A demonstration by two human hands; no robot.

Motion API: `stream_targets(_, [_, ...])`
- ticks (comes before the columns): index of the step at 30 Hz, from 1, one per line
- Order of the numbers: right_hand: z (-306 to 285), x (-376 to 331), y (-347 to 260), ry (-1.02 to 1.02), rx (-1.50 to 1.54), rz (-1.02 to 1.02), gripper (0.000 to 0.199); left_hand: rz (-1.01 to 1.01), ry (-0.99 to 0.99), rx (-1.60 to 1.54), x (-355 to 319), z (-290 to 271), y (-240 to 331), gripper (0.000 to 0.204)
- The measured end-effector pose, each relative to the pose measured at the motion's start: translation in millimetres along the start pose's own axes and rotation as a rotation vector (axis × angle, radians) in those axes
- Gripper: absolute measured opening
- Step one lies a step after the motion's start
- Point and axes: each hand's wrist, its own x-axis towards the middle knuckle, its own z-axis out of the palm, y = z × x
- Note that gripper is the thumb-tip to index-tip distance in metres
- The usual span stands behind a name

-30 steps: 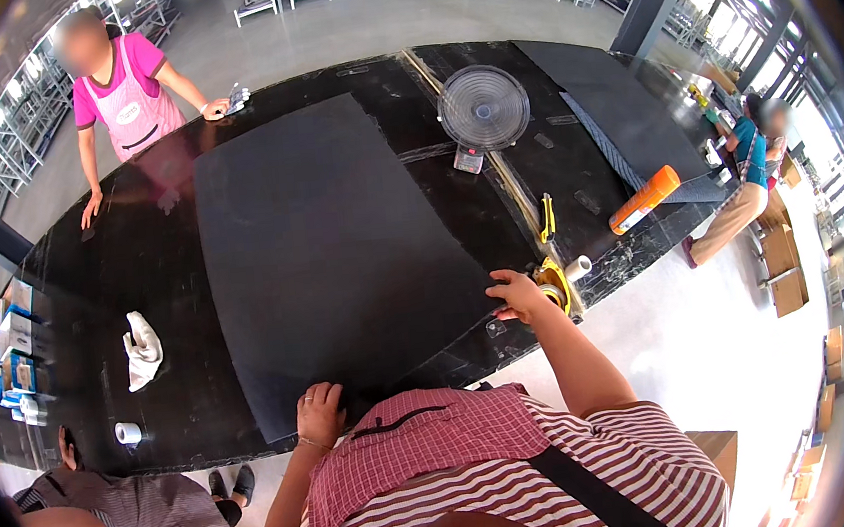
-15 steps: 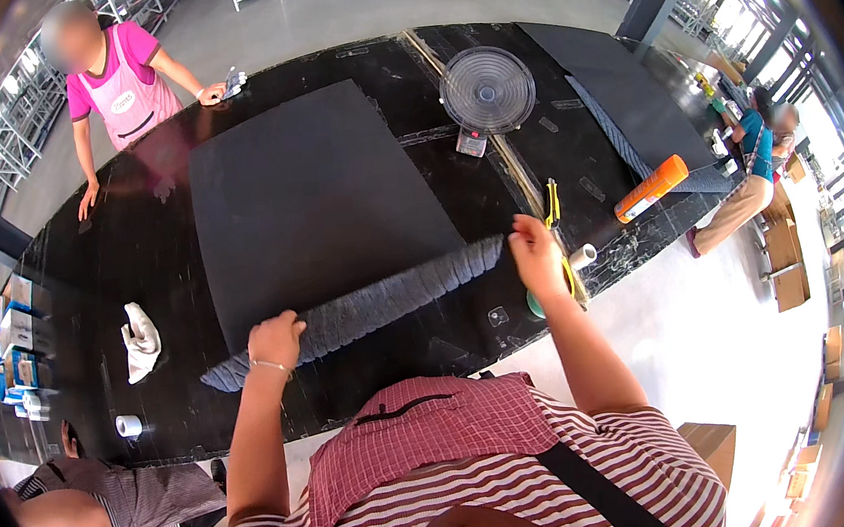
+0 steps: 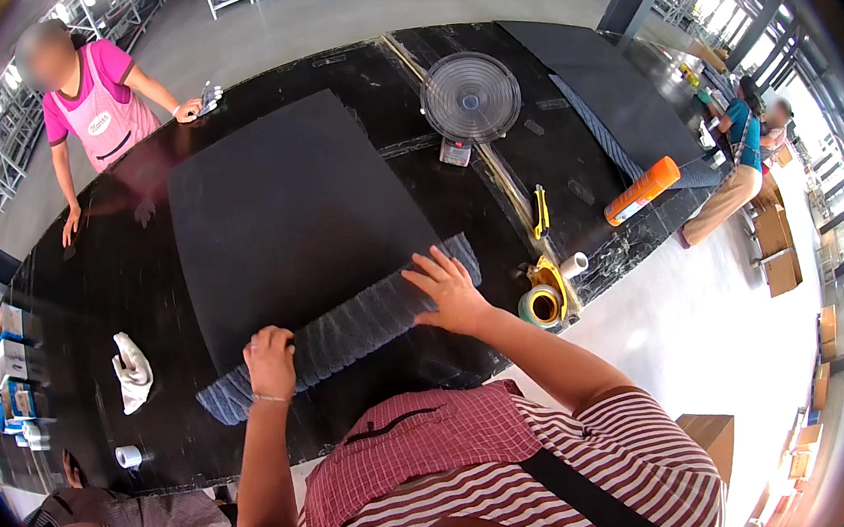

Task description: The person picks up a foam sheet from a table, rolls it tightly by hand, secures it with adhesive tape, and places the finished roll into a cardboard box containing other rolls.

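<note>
A large black sheet (image 3: 297, 214) lies on the black table in front of me. Its near edge is turned up into a wrinkled, dark blue-grey fuzzy fold (image 3: 366, 314), which slants up to the right. My left hand (image 3: 270, 364) is closed on the fold toward its left end, fingers bent over it. On the right part of the fold rests my right hand (image 3: 448, 291), its fingers spread and holding nothing. The underside of the fold is hidden.
Right of the sheet lie a yellow cutter (image 3: 540, 211), a tape roll (image 3: 540, 306), a white roll (image 3: 574, 265) and an orange spray can (image 3: 642, 190). A round clear fan-like cover (image 3: 470, 99) stands beyond. At left are a white glove (image 3: 132, 372) and co-workers (image 3: 108, 115).
My right hand has let go of the fold's right end, moved left and spread on top. The fold now looks wider and flatter. My left hand stays near the left end.
</note>
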Motion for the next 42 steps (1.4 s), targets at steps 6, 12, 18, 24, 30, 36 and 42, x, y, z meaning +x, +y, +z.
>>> stream_targets(6, [22, -9, 20, -0.318, -0.037, 0.127, 0.083, 0.032, -0.15, 0.205, -39, 12, 48, 0.063])
stream_targets(12, [31, -14, 17, -0.417, -0.054, 0.098, 0.08, 0.012, -0.291, 0.173, -79, 54, 24, 0.081])
stream_targets(18, [37, -13, -16, -0.235, 0.013, -0.09, 0.078, 0.002, -0.359, 0.102, -79, 58, 23, 0.057])
stream_targets(24, [75, -12, -39, -0.222, 0.045, -0.255, 0.07, 0.046, -0.308, 0.168, -88, 71, 21, 0.05])
stream_targets(30, [88, -6, -37, -0.069, 0.015, -0.238, 0.055, 0.039, -0.243, 0.202, -76, 81, 17, 0.049])
stream_targets(36, [110, -22, -32, -0.017, 0.021, -0.234, 0.049, 0.085, -0.15, 0.266, -71, 63, 46, 0.075])
stream_targets(42, [101, -23, -44, -0.05, 0.034, -0.169, 0.051, 0.09, -0.087, 0.186, -83, 80, 50, 0.07])
